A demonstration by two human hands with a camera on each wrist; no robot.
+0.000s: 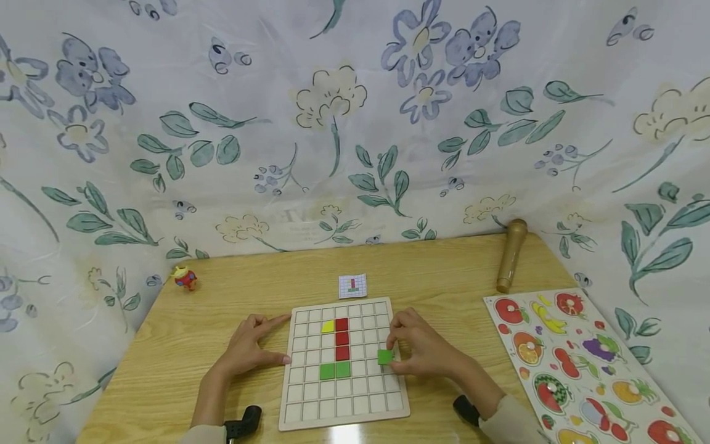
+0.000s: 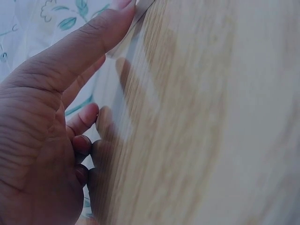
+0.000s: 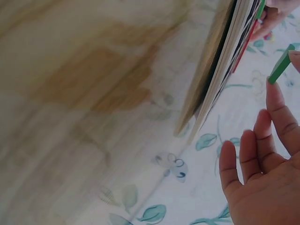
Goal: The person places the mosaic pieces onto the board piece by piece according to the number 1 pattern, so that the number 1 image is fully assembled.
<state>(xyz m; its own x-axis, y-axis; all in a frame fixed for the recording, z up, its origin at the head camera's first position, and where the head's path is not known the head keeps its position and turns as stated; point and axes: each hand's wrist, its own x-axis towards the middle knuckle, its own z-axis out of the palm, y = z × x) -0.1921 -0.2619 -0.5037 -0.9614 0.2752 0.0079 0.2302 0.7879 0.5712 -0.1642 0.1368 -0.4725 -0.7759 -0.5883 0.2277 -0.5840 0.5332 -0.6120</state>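
A square wooden grid board (image 1: 357, 404) lies on the table. On it are a yellow piece (image 1: 328, 326) with a curved edge, a column of three red tiles (image 1: 341, 338), and two green tiles (image 1: 335, 370) side by side below. My left hand (image 1: 246, 348) touches the board's left edge with extended thumb and index finger; its other fingers bend inward in the left wrist view. Over the board's right columns, my right hand (image 1: 424, 348) pinches another green tile (image 3: 281, 64) between thumb and index finger. The right wrist view shows that tile raised off the board.
Behind the board lies a small pattern card (image 1: 352, 286). A fruit puzzle board (image 1: 577, 364) covers the right side of the table, with a wooden cylinder-like handle (image 1: 510, 256) behind it. A small red-and-yellow toy (image 1: 185, 278) stands at the far left. Floral cloth (image 1: 310, 185) hangs behind.
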